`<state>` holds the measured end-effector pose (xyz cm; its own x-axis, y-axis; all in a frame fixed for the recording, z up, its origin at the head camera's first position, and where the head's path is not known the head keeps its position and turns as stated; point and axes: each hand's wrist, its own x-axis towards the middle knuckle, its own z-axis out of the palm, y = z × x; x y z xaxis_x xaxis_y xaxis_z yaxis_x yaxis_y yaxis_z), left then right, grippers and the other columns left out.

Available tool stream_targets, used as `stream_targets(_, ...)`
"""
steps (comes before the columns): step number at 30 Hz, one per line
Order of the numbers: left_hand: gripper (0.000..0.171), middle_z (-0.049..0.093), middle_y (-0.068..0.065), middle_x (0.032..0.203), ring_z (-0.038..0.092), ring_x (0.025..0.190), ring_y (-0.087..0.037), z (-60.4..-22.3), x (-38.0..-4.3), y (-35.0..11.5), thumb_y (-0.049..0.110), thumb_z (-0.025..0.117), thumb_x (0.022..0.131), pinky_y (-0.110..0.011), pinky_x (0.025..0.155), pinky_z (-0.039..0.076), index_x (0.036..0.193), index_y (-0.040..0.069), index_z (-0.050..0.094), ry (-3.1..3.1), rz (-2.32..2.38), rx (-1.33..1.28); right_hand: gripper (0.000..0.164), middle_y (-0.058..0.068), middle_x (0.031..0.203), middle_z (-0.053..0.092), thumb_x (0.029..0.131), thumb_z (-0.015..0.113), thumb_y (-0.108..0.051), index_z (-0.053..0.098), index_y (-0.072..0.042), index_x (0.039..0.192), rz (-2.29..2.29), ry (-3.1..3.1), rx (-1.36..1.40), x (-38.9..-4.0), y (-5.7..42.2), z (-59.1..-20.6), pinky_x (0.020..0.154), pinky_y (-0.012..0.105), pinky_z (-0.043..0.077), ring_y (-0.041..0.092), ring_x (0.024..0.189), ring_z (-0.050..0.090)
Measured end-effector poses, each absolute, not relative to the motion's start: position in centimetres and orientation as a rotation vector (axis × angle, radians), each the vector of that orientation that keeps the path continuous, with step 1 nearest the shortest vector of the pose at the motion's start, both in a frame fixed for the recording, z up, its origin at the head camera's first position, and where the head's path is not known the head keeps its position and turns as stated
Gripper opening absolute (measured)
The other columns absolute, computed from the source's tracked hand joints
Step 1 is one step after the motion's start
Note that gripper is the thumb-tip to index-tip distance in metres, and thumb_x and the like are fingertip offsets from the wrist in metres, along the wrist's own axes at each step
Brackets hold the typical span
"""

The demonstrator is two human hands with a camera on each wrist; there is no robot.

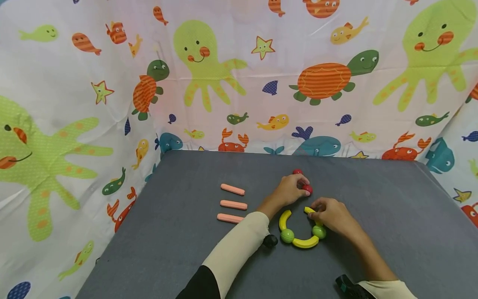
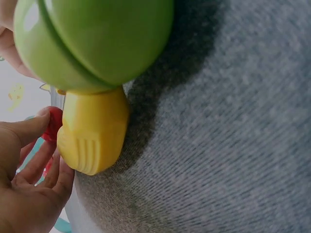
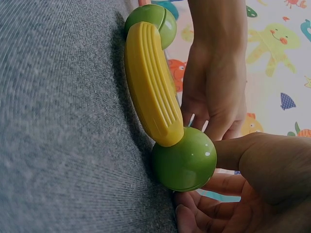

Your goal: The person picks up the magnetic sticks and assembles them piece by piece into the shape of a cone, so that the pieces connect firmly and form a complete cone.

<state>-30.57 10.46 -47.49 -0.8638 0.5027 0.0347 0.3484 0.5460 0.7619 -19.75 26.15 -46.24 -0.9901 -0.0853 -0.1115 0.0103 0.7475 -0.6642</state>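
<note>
My left hand (image 1: 290,189) pinches a red ball (image 1: 308,189) between thumb and fingers above the grey table. A second red ball (image 1: 297,171) shows just beyond its knuckles. Nearer to me, yellow curved ribbed pieces (image 1: 305,243) and two green grooved balls (image 1: 287,236) form a ring with a gap at its far side. My right hand (image 1: 332,215) grips the ring's right-hand yellow curved piece (image 1: 309,210), thumb at its inner side, fingers partly hidden. In the right wrist view, that hand's fingers lie behind a green ball (image 3: 184,159).
Three salmon-coloured sticks (image 1: 233,204) lie in a column left of the ring, the closest partly behind the left sleeve (image 1: 239,245). A curtain with sea animals (image 1: 224,74) hangs along the table's (image 1: 179,187) back and sides.
</note>
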Motion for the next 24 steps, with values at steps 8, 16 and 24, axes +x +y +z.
stream_targets(8, 0.041, 0.077, 0.002, 0.123, 0.070, 0.110, -0.008, -47.1, -30.1, 10.1, 0.018, 0.082, 0.095, -0.021, 0.098, 0.052, 0.134, 0.015, 0.072, 2.600, 1.142, 0.754, 0.030, 0.004, 0.085, 0.070, 0.093, 0.078, -0.019, 0.074, 0.001, 0.114, -1.050, 2.803, -0.041, -19.8, 26.0, -46.0, 0.063, 0.035, 0.050, 0.018, 0.071, 0.061)
stream_targets(16, 0.039, 0.072, -0.003, 0.125, 0.068, 0.105, -0.010, -47.0, -29.8, 9.3, 0.018, 0.078, 0.098, -0.018, 0.090, 0.053, 0.136, 0.014, 0.073, 2.609, 1.139, 0.802, 0.024, 0.003, 0.081, 0.068, 0.092, 0.079, -0.019, 0.078, -0.001, 0.107, -1.052, 2.814, -0.020, -19.8, 25.9, -46.2, 0.061, 0.033, 0.047, 0.017, 0.069, 0.058)
stream_targets(24, 0.036, 0.070, -0.004, 0.124, 0.070, 0.102, -0.010, -47.4, -29.7, 7.3, 0.020, 0.079, 0.098, -0.017, 0.081, 0.054, 0.132, 0.011, 0.074, 2.549, 1.297, 0.756, 0.022, 0.002, 0.081, 0.068, 0.093, 0.077, -0.018, 0.078, -0.001, 0.108, -1.079, 2.822, -0.036, -19.8, 26.0, -46.3, 0.061, 0.033, 0.047, 0.018, 0.069, 0.058)
